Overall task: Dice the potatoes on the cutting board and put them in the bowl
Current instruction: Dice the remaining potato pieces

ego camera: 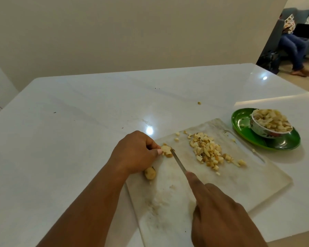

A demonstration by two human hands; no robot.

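A white cutting board [239,184] lies on the white table. My left hand [136,151] pinches a small potato piece [166,150] at the board's far left edge. My right hand [219,216] grips a knife [178,162], forefinger stretched along its spine, and the blade tip touches that piece. Another potato piece [150,172] lies just below my left hand. A heap of diced potato [210,150] sits mid-board. The patterned bowl [264,131] to the right is full of diced potato and stands on a green plate [282,142].
A stray potato bit [199,103] lies on the table [78,122] beyond the board. The table's right edge runs close behind the plate. A person [296,41] sits with a laptop on a sofa in the far right background.
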